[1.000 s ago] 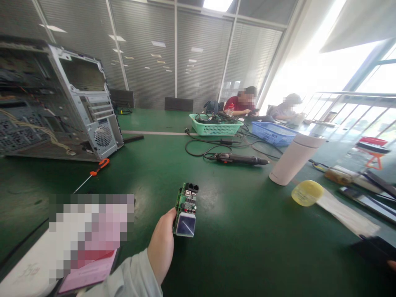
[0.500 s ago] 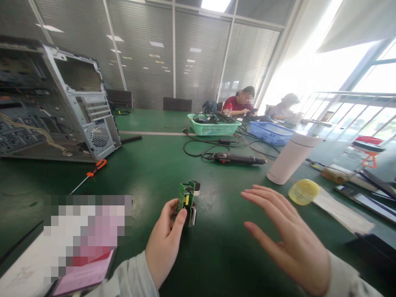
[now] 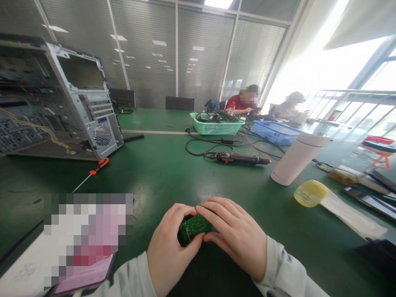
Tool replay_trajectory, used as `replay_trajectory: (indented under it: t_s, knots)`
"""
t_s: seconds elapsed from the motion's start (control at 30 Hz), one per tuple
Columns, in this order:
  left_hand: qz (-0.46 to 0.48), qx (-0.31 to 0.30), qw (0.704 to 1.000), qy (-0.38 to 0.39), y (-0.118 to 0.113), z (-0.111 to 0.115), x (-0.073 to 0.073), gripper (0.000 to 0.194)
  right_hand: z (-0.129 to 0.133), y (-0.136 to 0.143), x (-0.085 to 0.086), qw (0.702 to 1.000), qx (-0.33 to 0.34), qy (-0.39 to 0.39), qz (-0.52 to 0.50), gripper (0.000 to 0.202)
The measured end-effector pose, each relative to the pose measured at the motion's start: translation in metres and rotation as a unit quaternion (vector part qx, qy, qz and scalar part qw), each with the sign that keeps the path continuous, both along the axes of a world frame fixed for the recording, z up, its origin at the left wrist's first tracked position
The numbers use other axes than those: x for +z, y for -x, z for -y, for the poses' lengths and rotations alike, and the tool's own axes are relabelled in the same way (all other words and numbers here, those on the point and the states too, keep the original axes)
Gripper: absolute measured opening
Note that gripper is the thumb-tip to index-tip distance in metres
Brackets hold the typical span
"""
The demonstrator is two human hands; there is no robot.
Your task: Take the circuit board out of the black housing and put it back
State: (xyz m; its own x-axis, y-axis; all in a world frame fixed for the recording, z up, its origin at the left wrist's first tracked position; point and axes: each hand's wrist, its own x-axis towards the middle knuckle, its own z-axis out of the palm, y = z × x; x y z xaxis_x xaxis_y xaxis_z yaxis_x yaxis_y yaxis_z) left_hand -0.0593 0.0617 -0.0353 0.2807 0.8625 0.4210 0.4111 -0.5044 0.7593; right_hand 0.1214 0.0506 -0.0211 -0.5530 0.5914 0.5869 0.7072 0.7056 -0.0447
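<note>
A small green circuit board is held low over the green table, its flat soldered side facing up. My left hand grips its left end between thumb and fingers. My right hand closes on its right end, fingers over the top and thumb below, with the fingertips of both hands meeting at the board. The fingers hide both ends of the board and whatever is beneath it.
Left: an open computer case, orange screwdriver and pink-screened phone. Ahead: a black power tool, green basket and blue basket. Right: a white tumbler and yellow roll. Two people sit beyond.
My right hand has come in from the right and taken hold of the board. The board has turned from upright to lying with its green face up. The view has shifted slightly.
</note>
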Motion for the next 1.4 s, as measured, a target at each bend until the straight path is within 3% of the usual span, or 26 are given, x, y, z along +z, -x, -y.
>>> replay_trajectory:
  t_s: [0.13, 0.23, 0.33, 0.4, 0.57, 0.67, 0.73, 0.83, 0.9, 1.0, 1.2, 1.4]
  knots:
    - [-0.003, -0.019, 1.0, -0.014, 0.001, 0.001, 0.001, 0.028, 0.001, -0.004, 0.001, 0.997, 0.018, 0.052, -0.046, 0.046]
    - [0.005, -0.017, 1.0, -0.026, 0.002, 0.003, 0.001, 0.031, 0.003, -0.006, -0.001, 0.985, 0.031, 0.122, -0.12, 0.035]
    - [0.03, -0.012, 0.999, -0.007, 0.004, 0.006, -0.002, 0.042, 0.005, -0.005, -0.005, 0.954, 0.022, 0.198, -0.225, 0.025]
    - [0.041, -0.022, 0.999, 0.014, 0.005, 0.007, -0.004, 0.053, 0.005, -0.002, -0.006, 0.917, 0.012, 0.274, -0.291, 0.027]
    - [0.021, -0.023, 0.998, 0.061, 0.005, 0.008, -0.004, 0.064, 0.004, 0.001, -0.005, 0.787, 0.038, 0.464, -0.405, 0.038]
    - [0.007, 0.003, 0.996, 0.086, 0.005, 0.007, -0.002, 0.059, 0.006, 0.002, -0.004, 0.742, -0.019, 0.509, -0.436, 0.049]
    - [0.018, 0.007, 0.995, 0.098, 0.004, 0.006, -0.002, 0.057, 0.007, 0.004, -0.006, 0.694, -0.042, 0.546, -0.466, 0.054]
    - [0.044, -0.004, 0.992, 0.116, 0.004, 0.006, -0.002, 0.052, 0.008, 0.008, -0.01, 0.613, -0.013, 0.605, -0.509, 0.055]
    - [0.048, -0.011, 0.991, 0.121, 0.003, 0.006, -0.001, 0.048, 0.007, 0.01, -0.013, 0.586, 0.006, 0.617, -0.525, 0.056]
    - [0.04, -0.018, 0.992, 0.118, 0.002, 0.006, -0.001, 0.043, 0.005, 0.011, -0.016, 0.575, 0.001, 0.626, -0.527, 0.06]
    - [0.019, -0.003, 0.992, 0.126, 0.002, 0.007, -0.002, 0.042, 0.008, 0.009, -0.014, 0.617, -0.029, 0.604, -0.503, 0.063]
    - [0.027, 0.006, 0.994, 0.104, 0.002, 0.008, 0.003, 0.042, 0.01, 0.007, -0.015, 0.632, -0.035, 0.599, -0.49, 0.066]
